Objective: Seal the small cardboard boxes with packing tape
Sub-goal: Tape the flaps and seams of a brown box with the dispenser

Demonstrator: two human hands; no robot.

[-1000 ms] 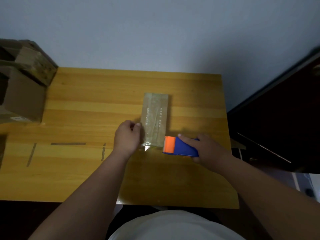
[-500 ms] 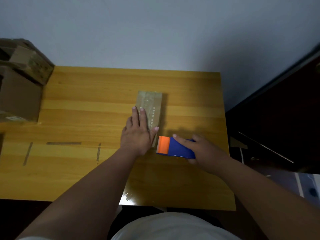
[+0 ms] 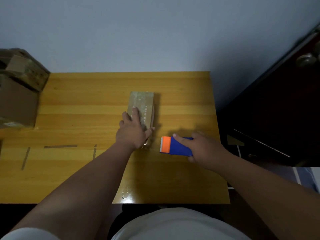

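A small flat cardboard box (image 3: 143,103) lies lengthwise in the middle of the wooden table (image 3: 83,108), with clear tape running along its top. My left hand (image 3: 132,131) rests flat on the box's near half, fingers spread and pressing down. A loose end of tape shows at the box's near edge. To the right of the box, my right hand (image 3: 205,147) grips a blue tape dispenser (image 3: 176,147) with an orange toothed head, held just off the box and close to the table.
Several larger cardboard boxes (image 3: 19,90) are stacked at the table's far left edge. Strips of brown tape (image 3: 60,146) are stuck on the tabletop at the left. A dark door (image 3: 277,110) with a knob stands to the right of the table.
My left hand went from pinching the tape at the box's near corner to lying flat on the box top. The dispenser moved right, away from the box.
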